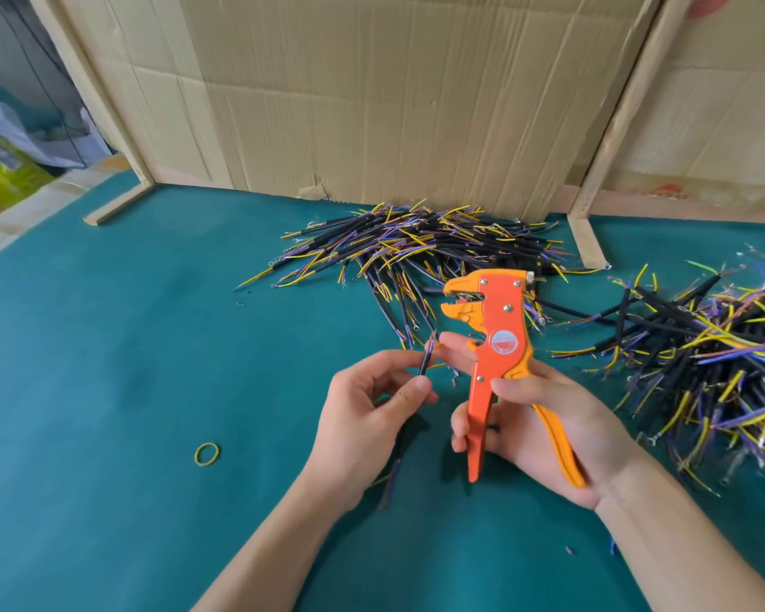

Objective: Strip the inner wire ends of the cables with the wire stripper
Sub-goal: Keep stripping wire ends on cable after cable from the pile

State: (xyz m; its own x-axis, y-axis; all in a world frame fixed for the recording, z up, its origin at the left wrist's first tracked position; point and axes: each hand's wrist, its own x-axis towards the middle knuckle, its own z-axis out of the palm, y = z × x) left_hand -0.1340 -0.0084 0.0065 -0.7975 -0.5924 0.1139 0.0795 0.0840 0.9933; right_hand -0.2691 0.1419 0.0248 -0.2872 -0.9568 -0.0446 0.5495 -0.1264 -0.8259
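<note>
- The right hand (pixel 544 417) is nearest the camera, its grip wrapped round the handles of an orange wire stripper (pixel 497 360). The thumb lies across the front and the fingers curl round the orange handle, while the yellow handle runs along the palm.
- The stripper stands upright above the green counter (pixel 129 346), its yellow toothed jaws apart and pointing left.
- The left hand (pixel 367 413) pinches a short black cable (pixel 424 366) between thumb and fingers. The cable's upper end, with thin coloured inner wires, points up just below the stripper's head and touches the right forefinger tip.
- A yellow rubber band (pixel 206 454) lies on the counter, left of the left wrist.
- One pile of cut cables (pixel 420 249) lies beyond the hands against a cardboard wall (pixel 394 103).
- A second cable heap (pixel 716 346) lies at the right.
</note>
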